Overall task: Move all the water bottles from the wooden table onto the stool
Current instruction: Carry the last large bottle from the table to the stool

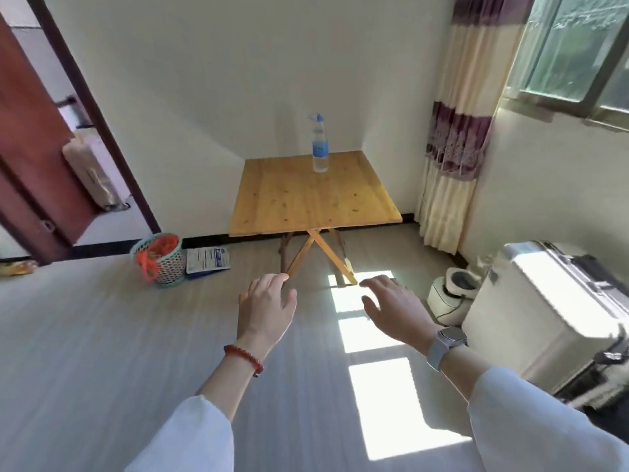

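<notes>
One water bottle (320, 144) stands upright on the table (306, 199), probably light, smooth plastic; I would hold its labelled waist, both hands' grip loose and empty.

Nothing can be read anywhere in the view. The clear plastic water bottle (320, 144), standing upright toward the twelve o'clock edge of the yellow wooden folding counter (313, 195), wears a blue label band, but its print is too small and blurred to make out. On the floor at about nine o'clock from the counter, a white-and-blue printed packet (208, 262) carries lines of text, equally illegible.
</notes>
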